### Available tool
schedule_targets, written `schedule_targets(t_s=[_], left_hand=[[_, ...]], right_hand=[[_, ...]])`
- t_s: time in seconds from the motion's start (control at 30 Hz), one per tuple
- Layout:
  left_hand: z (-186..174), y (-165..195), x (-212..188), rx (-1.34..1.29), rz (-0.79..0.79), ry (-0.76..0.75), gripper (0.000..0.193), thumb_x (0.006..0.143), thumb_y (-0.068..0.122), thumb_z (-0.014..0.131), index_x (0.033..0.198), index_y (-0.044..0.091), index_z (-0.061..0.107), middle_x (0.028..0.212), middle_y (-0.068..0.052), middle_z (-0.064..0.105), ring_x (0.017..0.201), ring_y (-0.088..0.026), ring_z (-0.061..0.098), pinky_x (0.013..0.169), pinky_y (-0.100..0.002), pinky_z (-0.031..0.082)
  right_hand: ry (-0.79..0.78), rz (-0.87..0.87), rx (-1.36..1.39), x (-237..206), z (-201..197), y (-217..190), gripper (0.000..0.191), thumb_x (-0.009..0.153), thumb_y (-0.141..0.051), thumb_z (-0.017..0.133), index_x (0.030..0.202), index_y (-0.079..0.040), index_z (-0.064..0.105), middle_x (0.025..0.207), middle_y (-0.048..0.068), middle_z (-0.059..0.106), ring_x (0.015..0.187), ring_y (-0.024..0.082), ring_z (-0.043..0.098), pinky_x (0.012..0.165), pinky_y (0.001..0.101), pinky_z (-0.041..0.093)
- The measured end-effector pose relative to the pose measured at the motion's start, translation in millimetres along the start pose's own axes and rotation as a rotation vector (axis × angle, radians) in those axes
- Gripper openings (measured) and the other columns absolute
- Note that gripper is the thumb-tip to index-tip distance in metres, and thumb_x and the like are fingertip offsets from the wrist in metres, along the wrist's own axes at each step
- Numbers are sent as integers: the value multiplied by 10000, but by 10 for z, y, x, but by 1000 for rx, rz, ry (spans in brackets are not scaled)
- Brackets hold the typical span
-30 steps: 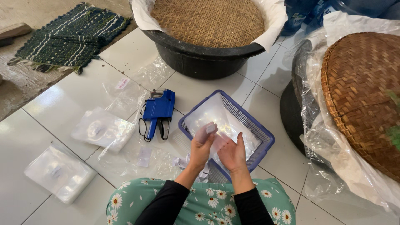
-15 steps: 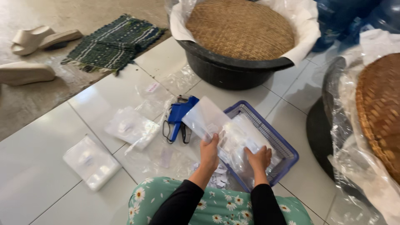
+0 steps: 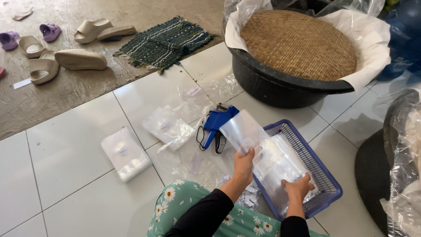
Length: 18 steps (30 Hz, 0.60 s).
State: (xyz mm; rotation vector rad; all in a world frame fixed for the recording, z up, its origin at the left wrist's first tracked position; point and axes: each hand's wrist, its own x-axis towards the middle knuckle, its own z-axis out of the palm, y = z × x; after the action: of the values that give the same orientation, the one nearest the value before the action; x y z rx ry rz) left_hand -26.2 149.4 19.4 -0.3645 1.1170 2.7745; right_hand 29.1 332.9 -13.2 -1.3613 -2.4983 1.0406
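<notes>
While left hand [image 3: 244, 163] lifts clear bag [image 3: 240, 128], basket [image 3: 325, 188] below

Left hand [image 3: 244, 164] lifts a clear plastic bag [image 3: 242, 130] beside the blue basket [image 3: 322, 169].

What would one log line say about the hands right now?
left hand: holds clear plastic bag lifted | right hand: rests on bag stack in blue basket | blue label gun: on floor
</notes>
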Motion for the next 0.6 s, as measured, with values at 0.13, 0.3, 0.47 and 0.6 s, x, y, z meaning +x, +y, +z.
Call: schedule_targets(t_s=[0.13,0.3,0.47,0.6], left_hand=[[-9,-17,37,-45,-6,-10,321,996,35,561,1312,6,611,1252,-94,703,1118,-203,660,971,-344,530],[-47,-32,57,-32,-6,-1,330,1004,35,561,1330,5,600,1236,-96,684,1103,-216,653,944,-353,533],[-101,-83,1,30,-63,-56,331,995,29,555,1323,-6,585,1241,-115,686,1086,-233,670,925,-370,541],[-40,-98,-92,132,-119,-112,355,994,19,568,1344,-32,592,1260,-134,677,1115,-245,664,945,-373,536]], right_hand=[[42,-182,-92,113,-66,135,582,755,-139,892,1281,-43,663,1132,177,727,1061,332,706,938,419,551],[244,-345,-51,187,-462,228,123,966,-130,751,1072,-74,773,946,140,763,909,319,722,849,431,546],[181,-331,822,104,-1110,277,181,1069,-9,591,1241,21,633,1015,104,696,799,154,645,685,292,531],[-36,-270,1045,-25,-1314,276,202,1019,3,568,1215,-12,616,1017,109,723,750,149,669,640,266,541]])
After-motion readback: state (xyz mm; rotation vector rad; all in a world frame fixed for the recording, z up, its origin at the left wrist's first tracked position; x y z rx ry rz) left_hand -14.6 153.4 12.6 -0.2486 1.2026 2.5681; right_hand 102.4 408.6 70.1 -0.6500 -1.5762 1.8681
